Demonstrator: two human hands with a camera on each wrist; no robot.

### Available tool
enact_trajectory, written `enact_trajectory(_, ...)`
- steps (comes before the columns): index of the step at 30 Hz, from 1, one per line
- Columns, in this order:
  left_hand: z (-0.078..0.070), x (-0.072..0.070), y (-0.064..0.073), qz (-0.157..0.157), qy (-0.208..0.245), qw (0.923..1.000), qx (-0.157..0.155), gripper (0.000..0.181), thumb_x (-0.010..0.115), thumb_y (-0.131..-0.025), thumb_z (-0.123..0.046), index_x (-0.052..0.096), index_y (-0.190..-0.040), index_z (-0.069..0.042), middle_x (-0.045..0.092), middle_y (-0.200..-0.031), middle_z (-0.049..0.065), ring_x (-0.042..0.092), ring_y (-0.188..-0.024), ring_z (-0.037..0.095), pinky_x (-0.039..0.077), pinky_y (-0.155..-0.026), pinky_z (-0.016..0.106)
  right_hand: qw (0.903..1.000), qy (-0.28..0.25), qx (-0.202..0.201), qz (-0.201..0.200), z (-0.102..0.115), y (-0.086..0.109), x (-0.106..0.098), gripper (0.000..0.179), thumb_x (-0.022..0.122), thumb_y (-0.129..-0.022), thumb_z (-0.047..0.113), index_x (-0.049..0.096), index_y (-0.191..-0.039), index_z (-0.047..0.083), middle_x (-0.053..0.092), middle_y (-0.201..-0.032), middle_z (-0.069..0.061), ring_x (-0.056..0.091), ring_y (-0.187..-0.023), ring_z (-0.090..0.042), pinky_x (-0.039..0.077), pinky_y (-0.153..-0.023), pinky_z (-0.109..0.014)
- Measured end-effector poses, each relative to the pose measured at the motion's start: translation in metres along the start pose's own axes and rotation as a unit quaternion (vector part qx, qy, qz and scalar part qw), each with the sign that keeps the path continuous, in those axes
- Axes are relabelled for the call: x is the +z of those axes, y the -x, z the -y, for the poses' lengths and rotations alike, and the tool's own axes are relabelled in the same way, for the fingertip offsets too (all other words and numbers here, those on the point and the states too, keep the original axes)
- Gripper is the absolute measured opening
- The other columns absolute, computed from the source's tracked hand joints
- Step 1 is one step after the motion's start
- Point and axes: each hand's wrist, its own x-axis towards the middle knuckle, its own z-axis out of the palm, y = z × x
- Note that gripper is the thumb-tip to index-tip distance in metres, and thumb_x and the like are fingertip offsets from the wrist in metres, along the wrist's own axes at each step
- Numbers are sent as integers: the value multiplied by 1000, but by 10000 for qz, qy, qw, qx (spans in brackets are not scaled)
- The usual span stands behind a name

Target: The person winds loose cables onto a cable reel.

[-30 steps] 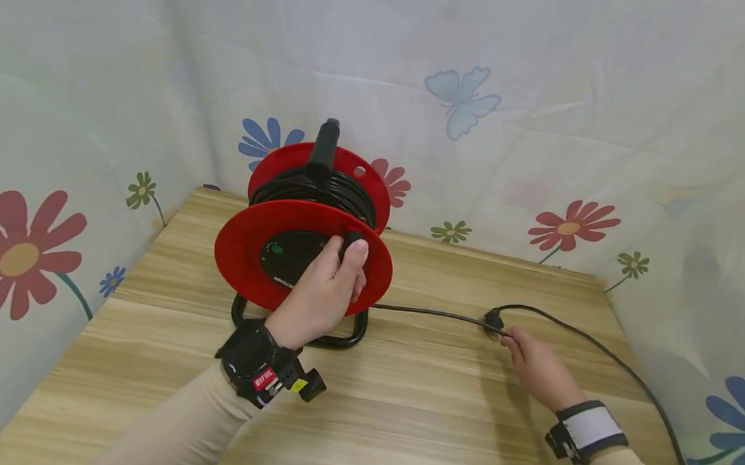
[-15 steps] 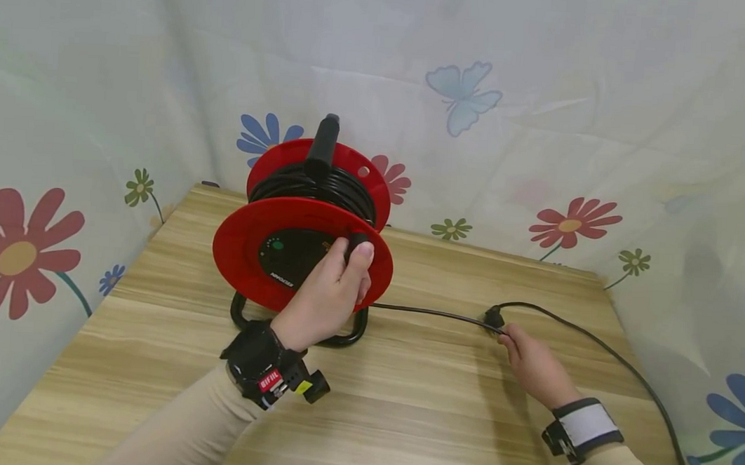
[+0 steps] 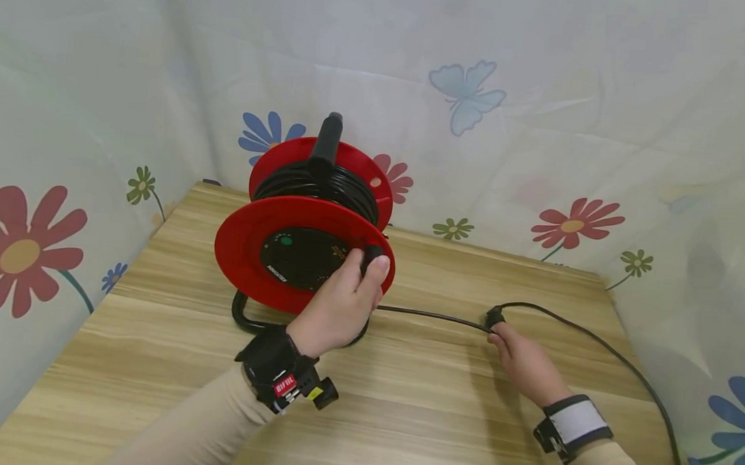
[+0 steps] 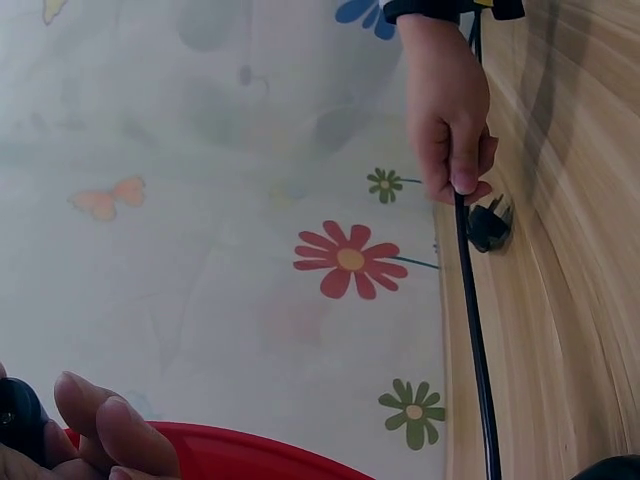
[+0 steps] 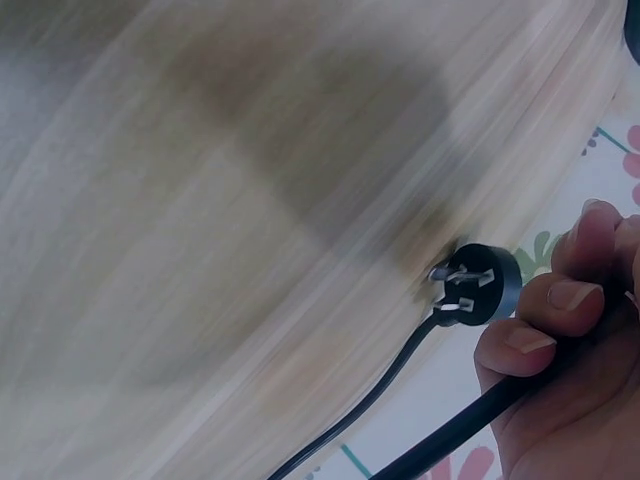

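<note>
A cable reel (image 3: 238, 257) with two red flanges stands on black tube legs at the table's back left, wound with black cable. My left hand (image 3: 336, 304) grips the black knob (image 3: 373, 252) at the right of its front flange. From the reel's lower right, a black cable (image 3: 431, 314) runs to my right hand (image 3: 532, 366), which holds it in curled fingers just above the tabletop. Beside those fingertips lies the cable's plug (image 5: 485, 285), its metal prongs visible in the right wrist view. Part of the front flange is hidden behind my left hand.
Loose cable (image 3: 631, 372) loops from the plug round the right side of the wooden table (image 3: 401, 416). A flower-printed curtain (image 3: 544, 94) borders the table at the back and sides. The reel's black carrying handle (image 3: 326, 144) rises above the flanges.
The front flange has turned clockwise, carrying the knob and my left hand right and slightly down. My right hand has shifted a little left, toward the reel, with the cable.
</note>
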Motion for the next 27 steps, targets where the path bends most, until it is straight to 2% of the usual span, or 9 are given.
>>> enact_trajectory(11,4,8,3,230,29,9995,-230,28,38,-102,-36,42,-97,-9,50,-71,7,48,-61,23,39,-55,31,9997,-143,-174,138,6,-6,8,8,49,-99,15,53,-99,8,47,-66,-1,43,-54,-11,36,-48,-29)
enact_trajectory(17,12,13,3,333,-30,9988,-368,26,39,-102,-35,41,-100,-9,51,-74,7,49,-62,22,40,-55,31,9996,-127,-162,173,12,-8,8,10,48,-100,18,54,-101,10,51,-69,-2,45,-56,-12,38,-50,-31)
enact_trajectory(27,28,23,7,426,-529,9956,-650,37,37,-100,-47,41,-103,-10,45,-73,7,44,-60,21,36,-51,28,9986,-140,-493,93,25,-13,10,10,49,-100,20,56,-101,13,52,-71,0,45,-59,-11,41,-54,-31)
